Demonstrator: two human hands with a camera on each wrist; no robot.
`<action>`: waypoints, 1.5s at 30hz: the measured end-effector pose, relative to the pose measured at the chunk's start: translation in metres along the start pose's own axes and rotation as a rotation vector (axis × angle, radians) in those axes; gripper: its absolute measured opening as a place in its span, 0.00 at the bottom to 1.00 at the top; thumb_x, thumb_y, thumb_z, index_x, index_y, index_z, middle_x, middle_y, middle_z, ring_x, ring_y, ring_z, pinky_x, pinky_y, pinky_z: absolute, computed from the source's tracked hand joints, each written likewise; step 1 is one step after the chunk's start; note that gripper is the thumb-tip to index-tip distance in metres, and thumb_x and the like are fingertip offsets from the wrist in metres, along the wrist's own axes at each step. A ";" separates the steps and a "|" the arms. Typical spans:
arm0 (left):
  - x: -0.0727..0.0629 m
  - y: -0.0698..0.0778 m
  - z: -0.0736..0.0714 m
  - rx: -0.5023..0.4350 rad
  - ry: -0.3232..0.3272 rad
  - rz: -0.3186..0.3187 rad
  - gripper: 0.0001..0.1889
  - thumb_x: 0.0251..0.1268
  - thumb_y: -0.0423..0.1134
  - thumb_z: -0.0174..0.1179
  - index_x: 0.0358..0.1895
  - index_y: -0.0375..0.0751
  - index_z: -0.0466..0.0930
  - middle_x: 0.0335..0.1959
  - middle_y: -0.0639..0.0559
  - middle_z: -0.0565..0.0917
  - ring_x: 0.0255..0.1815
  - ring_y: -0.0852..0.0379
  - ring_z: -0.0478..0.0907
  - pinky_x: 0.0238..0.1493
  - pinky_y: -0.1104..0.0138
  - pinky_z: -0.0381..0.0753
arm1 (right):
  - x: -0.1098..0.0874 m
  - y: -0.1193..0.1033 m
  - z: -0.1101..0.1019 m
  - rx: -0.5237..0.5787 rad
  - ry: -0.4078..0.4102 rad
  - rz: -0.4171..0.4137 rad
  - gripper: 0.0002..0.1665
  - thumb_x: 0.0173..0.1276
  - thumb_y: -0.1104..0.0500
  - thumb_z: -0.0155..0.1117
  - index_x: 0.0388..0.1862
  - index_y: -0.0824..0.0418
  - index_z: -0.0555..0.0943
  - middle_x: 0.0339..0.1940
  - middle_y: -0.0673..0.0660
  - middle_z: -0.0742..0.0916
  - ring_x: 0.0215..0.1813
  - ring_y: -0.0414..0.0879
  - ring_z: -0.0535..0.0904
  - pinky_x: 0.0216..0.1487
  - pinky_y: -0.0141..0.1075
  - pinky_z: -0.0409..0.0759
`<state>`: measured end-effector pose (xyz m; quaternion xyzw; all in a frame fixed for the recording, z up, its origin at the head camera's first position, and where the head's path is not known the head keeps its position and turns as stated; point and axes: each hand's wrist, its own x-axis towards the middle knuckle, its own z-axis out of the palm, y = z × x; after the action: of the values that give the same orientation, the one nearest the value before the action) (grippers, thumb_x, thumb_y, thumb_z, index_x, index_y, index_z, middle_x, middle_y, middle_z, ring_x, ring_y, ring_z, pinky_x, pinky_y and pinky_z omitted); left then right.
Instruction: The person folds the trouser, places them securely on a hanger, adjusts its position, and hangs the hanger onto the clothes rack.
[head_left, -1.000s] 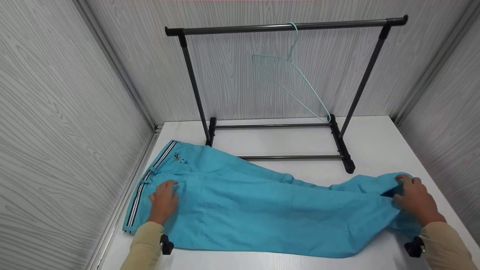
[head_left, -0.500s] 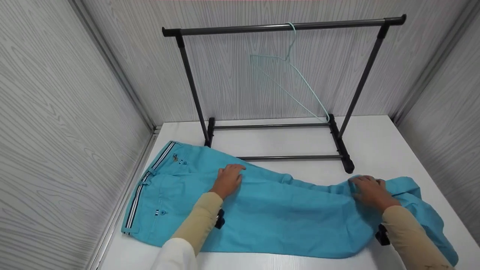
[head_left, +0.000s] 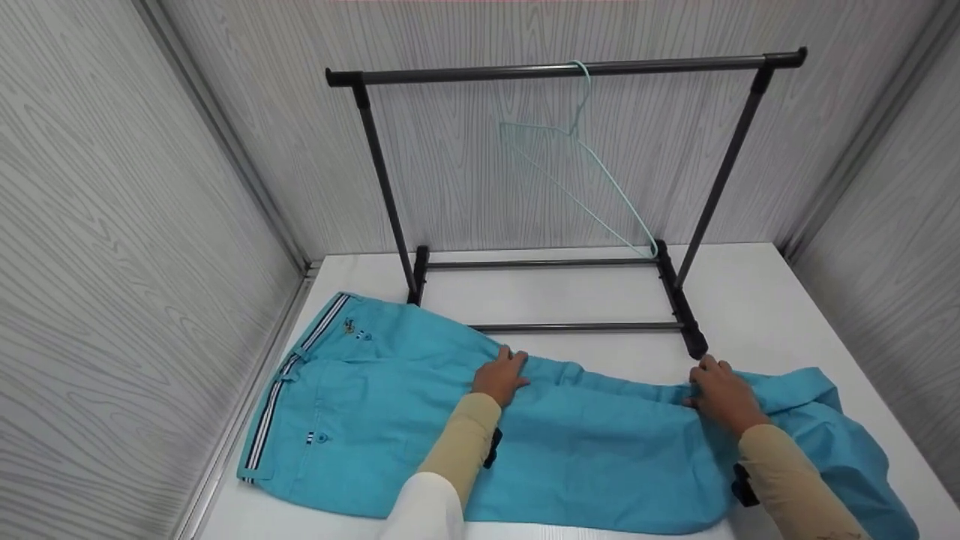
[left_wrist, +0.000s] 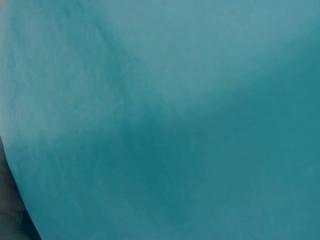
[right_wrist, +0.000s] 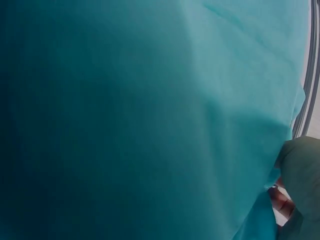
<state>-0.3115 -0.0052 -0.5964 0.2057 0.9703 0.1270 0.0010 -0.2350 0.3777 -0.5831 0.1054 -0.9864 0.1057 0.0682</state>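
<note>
A pair of turquoise trousers (head_left: 615, 450) lies sideways on the white table, folded lengthwise, its striped waistband (head_left: 271, 409) at the left. My left hand (head_left: 501, 377) is at the far edge near mid-length, its fingers over that edge and the thumb on the cloth. Farther right along the same edge, my right hand (head_left: 724, 394) pinches the fabric. Beyond it, the leg ends (head_left: 847, 442) bend toward the near right corner. Turquoise cloth fills most of both wrist views; fingers (right_wrist: 283, 202) of the right hand show at the lower right of its view.
Behind the trousers stands a black garment rack (head_left: 480, 73) with a foot (head_left: 696, 345) close to my right hand. A pale green wire hanger (head_left: 615, 184) hangs from its bar. Grey wood-patterned panels (head_left: 150, 225) enclose the white table (head_left: 757, 300).
My left hand has moved right from near the waistband to the far edge at mid-length. The right hand has moved left from the leg ends, which now bend toward the near right.
</note>
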 end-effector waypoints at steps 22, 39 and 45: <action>0.035 -0.004 -0.062 0.013 0.494 -0.005 0.08 0.70 0.38 0.50 0.47 0.39 0.69 0.35 0.44 0.76 0.13 0.55 0.69 0.15 0.65 0.71 | 0.027 0.019 -0.066 -0.090 0.461 0.108 0.10 0.58 0.70 0.62 0.39 0.69 0.75 0.30 0.67 0.75 0.18 0.57 0.71 0.17 0.54 0.72; 0.015 -0.047 -0.026 0.107 0.020 -0.098 0.21 0.68 0.48 0.53 0.59 0.40 0.72 0.69 0.42 0.61 0.68 0.41 0.55 0.62 0.50 0.58 | 0.013 0.070 -0.098 -0.041 0.248 0.228 0.10 0.56 0.67 0.63 0.34 0.74 0.78 0.31 0.73 0.79 0.37 0.67 0.66 0.37 0.62 0.62; 0.003 -0.060 -0.030 0.326 0.016 -0.226 0.19 0.68 0.56 0.48 0.50 0.47 0.76 0.53 0.47 0.75 0.58 0.41 0.66 0.57 0.50 0.56 | 0.008 0.099 -0.121 0.071 -0.051 0.237 0.30 0.61 0.43 0.63 0.37 0.72 0.77 0.37 0.72 0.79 0.46 0.71 0.64 0.43 0.69 0.47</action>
<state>-0.3394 -0.0646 -0.5824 0.0920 0.9949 -0.0311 -0.0259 -0.2512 0.4973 -0.4840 -0.0071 -0.9890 0.1453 0.0261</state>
